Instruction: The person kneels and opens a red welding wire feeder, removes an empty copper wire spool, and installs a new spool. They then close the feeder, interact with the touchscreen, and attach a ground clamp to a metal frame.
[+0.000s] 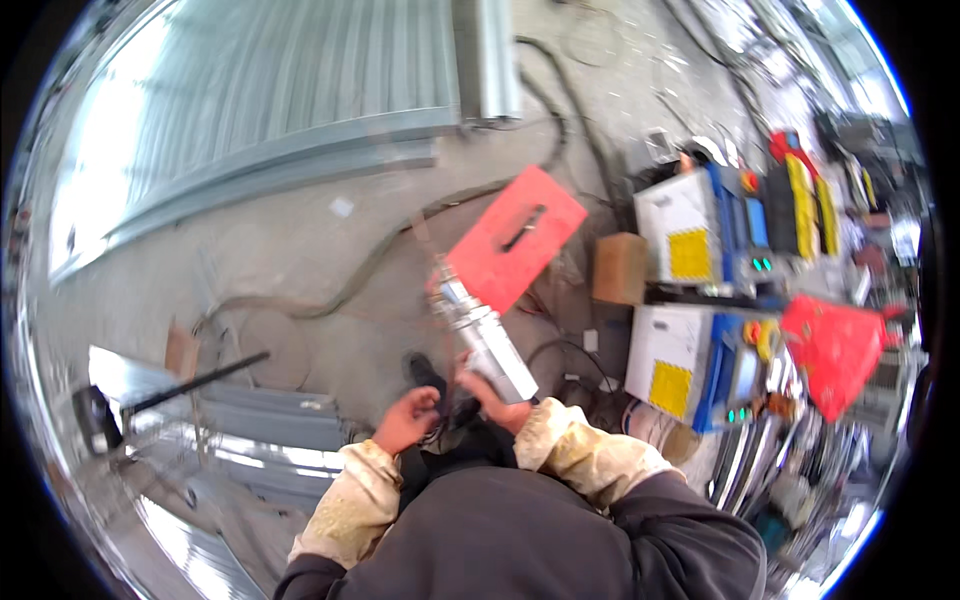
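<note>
The right hand (pixel 492 398) is wrapped around the lower end of a silvery, block-shaped handheld tool (pixel 482 338), fingers closed on its body so that the tool tilts up and away from the person, its nose toward a red flat shield with a slotted handle hole (pixel 515 238). The shield appears to sit at the tool's front end, though whether it is fixed there or merely lies on the concrete floor (pixel 300 240) behind it cannot be told. The left hand (pixel 405 418) hangs just beside the right, below the tool's rear end, fingers loosely curled and seemingly around nothing; it looks placed to steady or take the tool, which is a judgement only. Both forearms wear pale, stained sleeves, likely as protection. A dark hose (pixel 420 215) snakes over the floor from the far edge toward the tool, slack enough to let the tool move. At the floor's right side stand two white-and-blue machine cabinets with yellow panels (pixel 690 300), one beyond the other, with a small cardboard box (pixel 620 268) to their left and a red cloth-like object (pixel 835 345) to their right. Grey metal profiles (pixel 250 420) lie at the near left, and a large corrugated metal sheet (pixel 280 90) fills the far left corner.
</note>
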{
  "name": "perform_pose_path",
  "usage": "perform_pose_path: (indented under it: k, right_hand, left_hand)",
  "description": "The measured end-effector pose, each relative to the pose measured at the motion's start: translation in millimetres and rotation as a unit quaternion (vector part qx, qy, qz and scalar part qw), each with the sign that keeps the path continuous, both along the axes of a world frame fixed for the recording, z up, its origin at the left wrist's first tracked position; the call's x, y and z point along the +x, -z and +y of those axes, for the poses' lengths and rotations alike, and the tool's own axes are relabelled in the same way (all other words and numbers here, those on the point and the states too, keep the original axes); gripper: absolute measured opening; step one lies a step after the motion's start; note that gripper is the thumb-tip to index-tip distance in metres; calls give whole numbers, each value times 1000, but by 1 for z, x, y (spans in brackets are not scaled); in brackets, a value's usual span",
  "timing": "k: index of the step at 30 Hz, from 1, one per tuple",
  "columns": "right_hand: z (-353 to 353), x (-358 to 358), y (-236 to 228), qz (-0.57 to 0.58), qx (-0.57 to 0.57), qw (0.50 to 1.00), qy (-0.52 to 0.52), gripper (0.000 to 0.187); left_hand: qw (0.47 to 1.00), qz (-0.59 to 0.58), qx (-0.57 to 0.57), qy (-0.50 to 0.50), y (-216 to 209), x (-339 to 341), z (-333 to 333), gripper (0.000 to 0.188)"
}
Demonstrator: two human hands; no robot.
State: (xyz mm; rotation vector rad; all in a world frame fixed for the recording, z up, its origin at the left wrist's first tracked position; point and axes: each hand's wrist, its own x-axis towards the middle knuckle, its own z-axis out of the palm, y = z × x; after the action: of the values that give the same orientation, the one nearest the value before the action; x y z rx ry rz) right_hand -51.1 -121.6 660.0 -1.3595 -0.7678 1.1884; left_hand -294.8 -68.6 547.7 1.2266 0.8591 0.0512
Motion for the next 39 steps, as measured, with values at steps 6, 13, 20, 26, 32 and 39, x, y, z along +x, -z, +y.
perform_pose_path:
  k: [6, 13, 20, 26, 32, 39]
  right_hand:
    - [-19, -23, 8, 45, 85, 995, -1, 40]
    - [-11, -31, -2, 43, 115, 991, 51, 48]
    - [31, -43, 44, -4, 129, 972, 198, 48]
    - [48, -17, 62, 40, 57, 980, 188, 59]
    - [4, 111, 126, -115, -136, 984, 8, 56]
    - [-71, 345, 281, -111, -335, 913, 206, 41]
  left_hand:
    - [956, -165, 58, -235, -124, 96, 69, 47]
    - [960, -173, 76, -205, -139, 129, 82, 57]
    - [985, -53, 65, 149, -6, 40, 75, 43]
    - [990, -7, 106, 94, 12, 74, 61, 27]
    - [981, 148, 122, -14, 51, 141, 79, 18]
    - [958, 235, 98, -133, 161, 255, 99, 28]
